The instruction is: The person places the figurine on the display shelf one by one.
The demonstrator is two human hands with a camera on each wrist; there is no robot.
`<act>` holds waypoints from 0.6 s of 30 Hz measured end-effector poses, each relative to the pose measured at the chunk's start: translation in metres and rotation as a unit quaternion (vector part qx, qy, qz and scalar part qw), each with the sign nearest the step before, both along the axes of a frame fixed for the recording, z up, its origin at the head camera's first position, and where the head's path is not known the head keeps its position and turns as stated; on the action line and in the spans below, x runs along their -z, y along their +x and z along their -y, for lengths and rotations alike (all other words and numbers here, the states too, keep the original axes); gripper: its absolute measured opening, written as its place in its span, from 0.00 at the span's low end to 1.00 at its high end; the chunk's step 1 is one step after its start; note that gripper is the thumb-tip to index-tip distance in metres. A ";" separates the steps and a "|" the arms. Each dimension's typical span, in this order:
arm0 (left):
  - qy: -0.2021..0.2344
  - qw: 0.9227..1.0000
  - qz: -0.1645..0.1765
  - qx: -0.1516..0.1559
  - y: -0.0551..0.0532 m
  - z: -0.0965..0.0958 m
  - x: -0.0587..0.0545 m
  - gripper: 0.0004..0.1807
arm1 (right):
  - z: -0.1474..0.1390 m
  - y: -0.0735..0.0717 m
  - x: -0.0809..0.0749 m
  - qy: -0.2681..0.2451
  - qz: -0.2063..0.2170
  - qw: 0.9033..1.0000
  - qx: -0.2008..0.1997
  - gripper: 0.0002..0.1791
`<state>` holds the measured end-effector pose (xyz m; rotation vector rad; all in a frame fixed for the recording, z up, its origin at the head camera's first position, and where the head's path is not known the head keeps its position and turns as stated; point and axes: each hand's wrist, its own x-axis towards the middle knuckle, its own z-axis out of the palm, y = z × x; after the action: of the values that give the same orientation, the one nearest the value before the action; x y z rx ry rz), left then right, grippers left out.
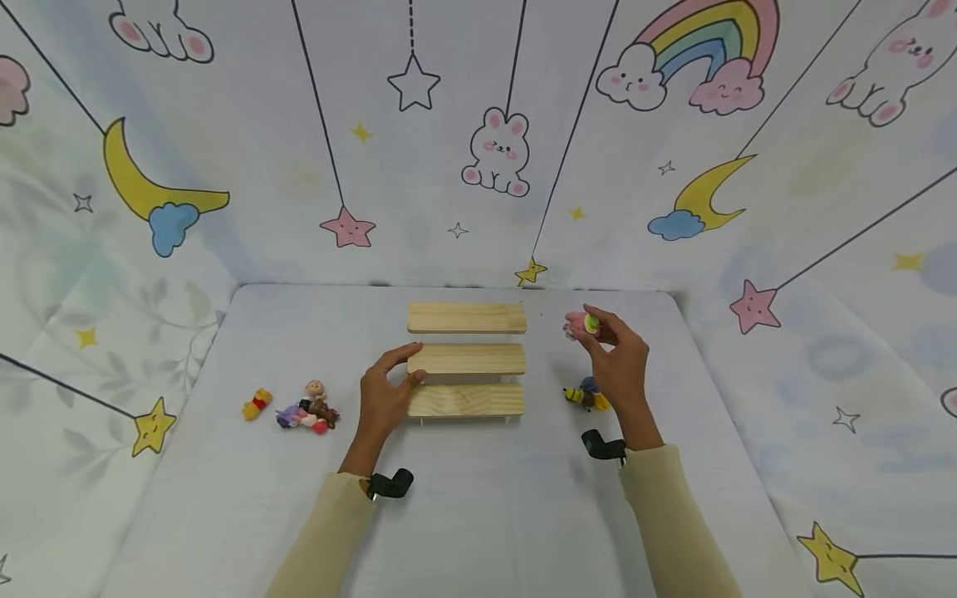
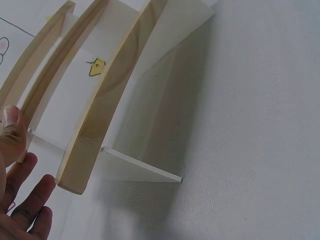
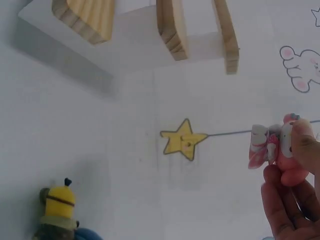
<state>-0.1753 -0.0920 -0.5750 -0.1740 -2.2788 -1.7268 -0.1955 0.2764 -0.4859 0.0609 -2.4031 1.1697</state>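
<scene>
A three-tier wooden display stand, its middle plank (image 1: 467, 360) between the back plank (image 1: 467, 317) and the front plank (image 1: 466, 401), stands on white side supports (image 2: 145, 167). My left hand (image 1: 383, 399) holds the left end of the middle plank, thumb and fingertips at its edge. To the right of the stand, raised above the table, my right hand (image 1: 624, 365) pinches a small pink toy figurine (image 3: 287, 157) between thumb and fingers. The figurine has a white face, partly hidden by the thumb. Below this hand sits a yellow minion figurine (image 3: 59, 202) beside a blue-topped toy.
Left of the stand, a yellow-and-red bear figurine (image 1: 257, 404) lies near a cluster of several small figurines (image 1: 308, 411). A white cloth covers the table (image 1: 478, 515). Behind it rises a printed backdrop (image 1: 419, 183) with stars, moons and rabbits.
</scene>
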 end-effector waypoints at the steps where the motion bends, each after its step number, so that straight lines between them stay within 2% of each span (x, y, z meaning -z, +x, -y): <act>1: 0.000 1.000 -0.001 0.001 0.000 0.000 0.000 0.27 | 0.003 0.000 -0.003 0.003 -0.001 1.000 0.000 0.25; 11: 0.008 1.000 0.007 0.002 0.000 0.000 0.001 0.27 | 0.025 -0.008 -0.021 0.006 -0.028 0.999 -0.031 0.26; 18: 0.008 1.000 0.010 0.000 0.001 0.000 0.000 0.26 | 0.040 -0.015 -0.028 0.005 -0.030 0.998 -0.063 0.25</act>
<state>-0.1740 -0.0916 -0.5751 -0.1552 -2.2782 -1.7547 -0.2104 0.2361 -0.4581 0.2492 -2.3827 1.1930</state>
